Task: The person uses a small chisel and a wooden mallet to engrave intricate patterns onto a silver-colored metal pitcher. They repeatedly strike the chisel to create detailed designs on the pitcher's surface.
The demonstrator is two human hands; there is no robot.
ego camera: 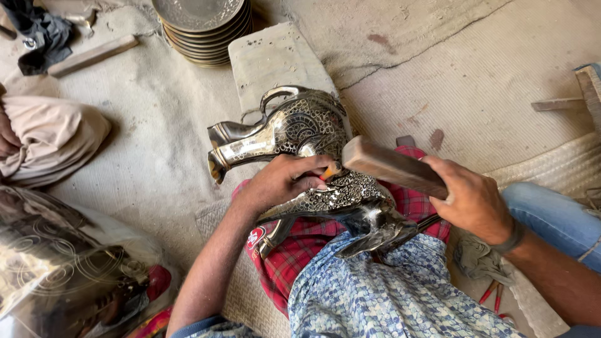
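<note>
A silver metal jug (pixel 294 134) with fine engraved patterns lies on its side across my lap, spout to the left. My left hand (pixel 285 181) rests on its body and pinches a small orange-tipped punch (pixel 330 171) against the metal. My right hand (pixel 469 197) grips a wooden block mallet (pixel 391 166), its end just above the punch. A red checked cloth (pixel 300 250) lies under the jug.
A stack of engraved metal plates (pixel 203 28) sits at the top. A grey pad (pixel 272 59) lies behind the jug. Another person's knee in beige cloth (pixel 53 138) is at left, a shiny metal vessel (pixel 59 269) at lower left. Wooden sticks (pixel 94 55) lie about, with red tools (pixel 491 294) by my leg.
</note>
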